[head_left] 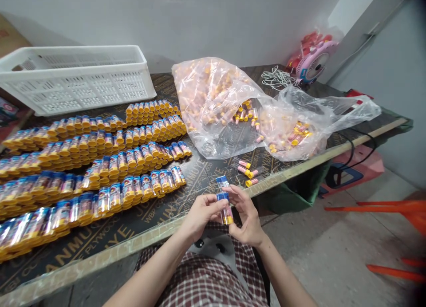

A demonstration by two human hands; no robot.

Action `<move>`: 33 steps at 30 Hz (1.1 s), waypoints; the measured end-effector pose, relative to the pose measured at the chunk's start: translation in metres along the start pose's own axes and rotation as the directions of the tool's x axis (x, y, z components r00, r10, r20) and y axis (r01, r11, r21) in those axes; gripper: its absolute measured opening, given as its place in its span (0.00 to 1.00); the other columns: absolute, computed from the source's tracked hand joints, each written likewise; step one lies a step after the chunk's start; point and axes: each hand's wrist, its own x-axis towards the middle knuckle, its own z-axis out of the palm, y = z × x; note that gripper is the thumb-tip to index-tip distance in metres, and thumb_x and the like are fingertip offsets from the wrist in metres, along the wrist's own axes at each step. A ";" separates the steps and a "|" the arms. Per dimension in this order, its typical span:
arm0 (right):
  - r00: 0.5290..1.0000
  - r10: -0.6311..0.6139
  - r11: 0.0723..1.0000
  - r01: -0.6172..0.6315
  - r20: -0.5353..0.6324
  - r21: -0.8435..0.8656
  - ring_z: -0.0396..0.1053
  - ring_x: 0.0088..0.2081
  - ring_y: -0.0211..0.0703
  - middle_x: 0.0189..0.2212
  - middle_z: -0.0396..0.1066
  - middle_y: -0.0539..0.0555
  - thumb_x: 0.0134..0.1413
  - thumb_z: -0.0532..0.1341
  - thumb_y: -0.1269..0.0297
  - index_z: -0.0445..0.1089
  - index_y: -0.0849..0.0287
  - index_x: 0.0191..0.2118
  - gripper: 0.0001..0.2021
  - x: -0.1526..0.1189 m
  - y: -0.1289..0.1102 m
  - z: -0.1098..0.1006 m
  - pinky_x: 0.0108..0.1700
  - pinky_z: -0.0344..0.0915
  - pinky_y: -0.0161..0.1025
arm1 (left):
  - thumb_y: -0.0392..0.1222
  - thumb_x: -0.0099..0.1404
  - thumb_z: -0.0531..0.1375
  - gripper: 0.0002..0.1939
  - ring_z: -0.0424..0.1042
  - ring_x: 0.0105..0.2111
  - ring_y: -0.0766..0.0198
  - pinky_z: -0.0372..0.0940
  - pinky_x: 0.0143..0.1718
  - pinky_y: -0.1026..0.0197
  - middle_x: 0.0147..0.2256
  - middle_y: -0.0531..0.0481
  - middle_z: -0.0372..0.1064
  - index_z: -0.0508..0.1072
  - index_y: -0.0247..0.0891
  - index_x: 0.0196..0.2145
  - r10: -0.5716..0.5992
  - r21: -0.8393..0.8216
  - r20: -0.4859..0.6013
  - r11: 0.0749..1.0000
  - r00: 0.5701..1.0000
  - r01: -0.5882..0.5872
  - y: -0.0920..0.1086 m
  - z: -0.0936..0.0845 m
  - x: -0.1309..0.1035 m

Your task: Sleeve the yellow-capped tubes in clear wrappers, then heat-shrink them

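Over the table's front edge, my left hand (203, 214) pinches a small tube with a blue top and a yellow end (226, 214). My right hand (245, 218) closes round the same tube from the right, its fingers against it. A blue-and-clear piece (222, 182) sticks up just above the tube, by the right fingertips; how it joins the tube I cannot tell. Several pink-and-yellow tubes (252, 173) lie on the table beyond my hands. Stacked rows of blue-topped tubes with yellow ends (128, 188) fill the left of the table.
A white plastic crate (83, 87) stands at the back left. Clear bags of pink-and-yellow pieces (213, 87) lie behind my hands, one open. At the back right are a coiled cable (278, 77) and a pink fan (316, 65). Orange stool legs (376, 208) show at the right.
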 end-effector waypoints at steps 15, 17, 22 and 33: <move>0.997 0.001 0.993 0.008 0.073 -0.117 0.58 0.58 0.53 0.59 0.55 0.60 0.43 0.59 0.68 0.43 0.52 0.63 0.40 0.007 -0.006 -0.002 0.58 0.58 0.52 | 0.52 0.47 0.67 0.20 0.66 0.22 0.70 0.62 0.25 0.67 0.24 0.49 0.69 0.72 0.30 0.27 0.031 0.005 -0.061 1.000 0.998 -0.030 0.003 0.001 -0.004; 0.991 0.020 0.964 0.016 0.131 -0.265 0.50 0.62 0.57 0.63 0.47 0.60 0.42 0.63 0.60 0.42 0.53 0.64 0.43 0.019 0.001 -0.018 0.61 0.52 0.54 | 0.53 0.46 0.67 0.21 0.66 0.21 0.70 0.61 0.24 0.67 0.23 0.48 0.69 0.70 0.31 0.25 0.075 0.052 -0.120 0.996 0.990 -0.069 0.010 -0.005 -0.006; 0.983 -0.003 0.645 -0.140 -0.186 -0.751 0.57 0.56 0.61 0.60 0.51 0.66 0.53 0.54 0.45 0.55 0.54 0.61 0.32 0.073 0.075 -0.076 0.53 0.55 0.59 | 0.53 0.46 0.66 0.24 0.63 0.18 0.69 0.58 0.21 0.67 0.19 0.52 0.67 0.69 0.34 0.36 0.404 0.407 -0.364 0.879 0.839 -0.247 0.044 -0.054 -0.025; 1.000 0.018 0.419 -0.013 -0.006 -0.908 0.67 0.37 0.58 0.32 0.70 0.66 0.51 0.50 0.40 0.71 0.58 0.45 0.28 0.083 0.140 -0.093 0.38 0.62 0.50 | 0.59 0.57 0.56 0.22 0.70 0.27 0.60 0.55 0.28 0.64 0.24 0.50 0.69 0.70 0.39 0.40 0.727 0.810 -0.521 0.257 0.448 0.527 0.096 -0.177 -0.102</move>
